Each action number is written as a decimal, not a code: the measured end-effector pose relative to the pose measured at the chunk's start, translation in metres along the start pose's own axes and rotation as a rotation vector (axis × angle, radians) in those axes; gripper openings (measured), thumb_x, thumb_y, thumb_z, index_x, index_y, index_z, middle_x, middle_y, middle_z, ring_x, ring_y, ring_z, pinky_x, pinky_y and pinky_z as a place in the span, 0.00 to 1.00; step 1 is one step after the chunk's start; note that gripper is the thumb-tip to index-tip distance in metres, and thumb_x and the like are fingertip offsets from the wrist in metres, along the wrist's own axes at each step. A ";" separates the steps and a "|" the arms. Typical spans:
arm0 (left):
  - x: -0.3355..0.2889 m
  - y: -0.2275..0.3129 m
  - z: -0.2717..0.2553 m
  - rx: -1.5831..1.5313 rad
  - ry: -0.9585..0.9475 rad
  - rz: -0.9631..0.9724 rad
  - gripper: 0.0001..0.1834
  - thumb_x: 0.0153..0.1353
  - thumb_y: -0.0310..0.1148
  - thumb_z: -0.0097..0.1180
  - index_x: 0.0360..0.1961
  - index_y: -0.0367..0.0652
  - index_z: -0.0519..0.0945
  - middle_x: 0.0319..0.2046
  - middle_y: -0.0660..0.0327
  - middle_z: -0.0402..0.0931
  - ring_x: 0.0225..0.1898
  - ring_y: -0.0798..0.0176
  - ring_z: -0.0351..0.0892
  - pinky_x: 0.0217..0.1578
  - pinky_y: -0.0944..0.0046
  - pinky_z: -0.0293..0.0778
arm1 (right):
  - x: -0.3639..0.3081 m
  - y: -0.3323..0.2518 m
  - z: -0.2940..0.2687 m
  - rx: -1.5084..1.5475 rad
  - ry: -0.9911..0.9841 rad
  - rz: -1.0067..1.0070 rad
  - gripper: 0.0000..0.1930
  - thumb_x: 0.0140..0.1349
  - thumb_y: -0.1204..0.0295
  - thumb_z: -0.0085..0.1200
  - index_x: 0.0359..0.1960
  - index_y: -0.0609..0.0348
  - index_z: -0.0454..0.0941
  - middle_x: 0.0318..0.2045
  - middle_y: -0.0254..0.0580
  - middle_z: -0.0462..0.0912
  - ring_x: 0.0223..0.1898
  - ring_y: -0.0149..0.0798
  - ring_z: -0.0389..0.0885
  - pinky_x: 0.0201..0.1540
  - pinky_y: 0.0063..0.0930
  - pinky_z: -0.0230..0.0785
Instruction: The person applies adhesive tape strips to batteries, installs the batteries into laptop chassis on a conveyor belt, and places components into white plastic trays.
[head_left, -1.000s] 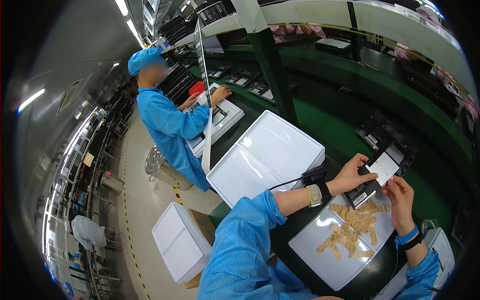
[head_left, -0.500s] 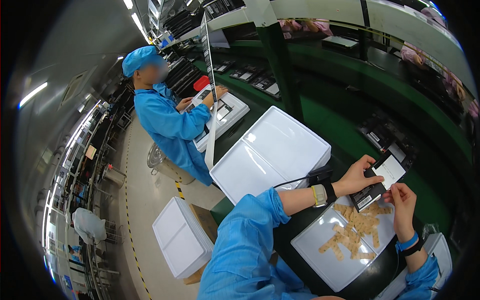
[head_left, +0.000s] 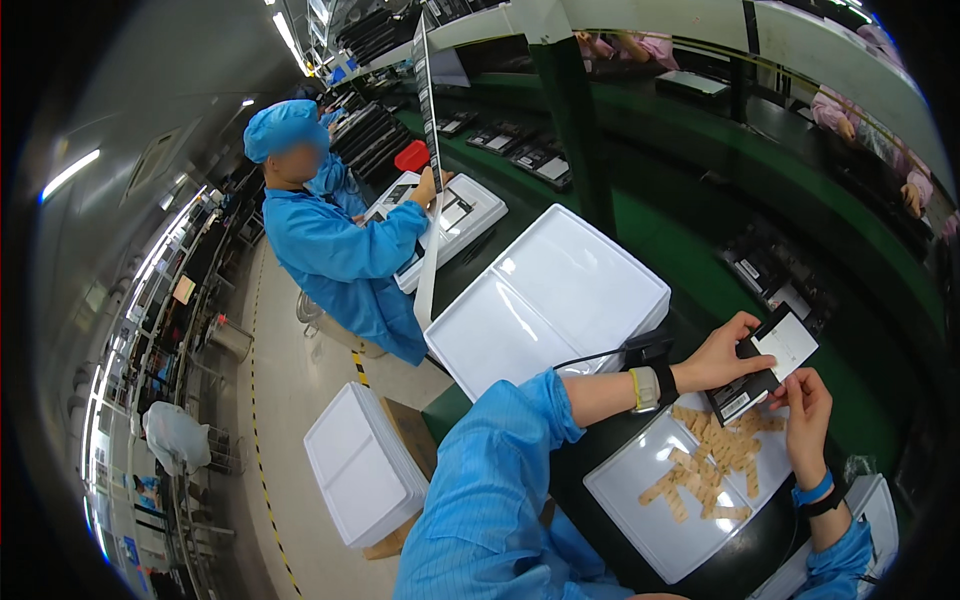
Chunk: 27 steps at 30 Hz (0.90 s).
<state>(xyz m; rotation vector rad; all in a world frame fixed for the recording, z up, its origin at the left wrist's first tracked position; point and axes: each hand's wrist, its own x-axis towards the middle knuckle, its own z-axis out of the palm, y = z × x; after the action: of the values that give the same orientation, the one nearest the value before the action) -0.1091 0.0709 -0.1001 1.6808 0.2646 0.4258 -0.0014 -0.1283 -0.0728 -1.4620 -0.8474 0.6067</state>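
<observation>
Left hand [head_left: 725, 358] clamps the pack [head_left: 788, 348] above the tray [head_left: 640, 520], apparently steadying it for the right hand [head_left: 808, 402], whose fingertips meet at its edge.

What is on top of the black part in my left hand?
The black part bears a white panel, a pale label and your left thumb; what the thumb covers cannot be seen.

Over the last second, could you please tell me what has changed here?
The black white-faced pack has come slightly nearer, with the left hand; the right hand has eased nearer too. The co-worker's head has moved left, away from the red container. The left hand's hold and the tan strips on the white tray stayed unchanged.
</observation>
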 end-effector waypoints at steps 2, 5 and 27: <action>-0.003 0.003 0.003 0.000 -0.053 0.019 0.44 0.55 0.43 0.78 0.64 0.32 0.66 0.48 0.48 0.81 0.50 0.60 0.81 0.51 0.62 0.76 | -0.001 0.000 0.001 0.001 -0.012 -0.016 0.07 0.78 0.73 0.49 0.41 0.64 0.77 0.32 0.35 0.82 0.32 0.25 0.79 0.38 0.21 0.74; -0.005 0.008 0.005 -0.014 -0.203 0.069 0.55 0.50 0.47 0.80 0.69 0.29 0.60 0.53 0.43 0.78 0.57 0.54 0.80 0.59 0.59 0.74 | -0.003 -0.001 0.004 -0.031 0.007 -0.090 0.06 0.78 0.75 0.50 0.42 0.64 0.76 0.33 0.33 0.80 0.33 0.25 0.78 0.39 0.21 0.73; -0.005 0.009 0.004 -0.341 -0.077 -0.020 0.41 0.70 0.42 0.65 0.73 0.34 0.57 0.60 0.51 0.72 0.60 0.63 0.73 0.61 0.61 0.71 | -0.003 -0.002 0.006 -0.093 -0.051 0.165 0.05 0.72 0.81 0.51 0.41 0.69 0.79 0.27 0.39 0.84 0.27 0.27 0.83 0.29 0.19 0.76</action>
<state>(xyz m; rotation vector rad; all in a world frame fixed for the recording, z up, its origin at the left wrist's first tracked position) -0.1129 0.0634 -0.0927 1.3561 0.1421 0.3677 -0.0080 -0.1268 -0.0721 -1.6180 -0.8081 0.7390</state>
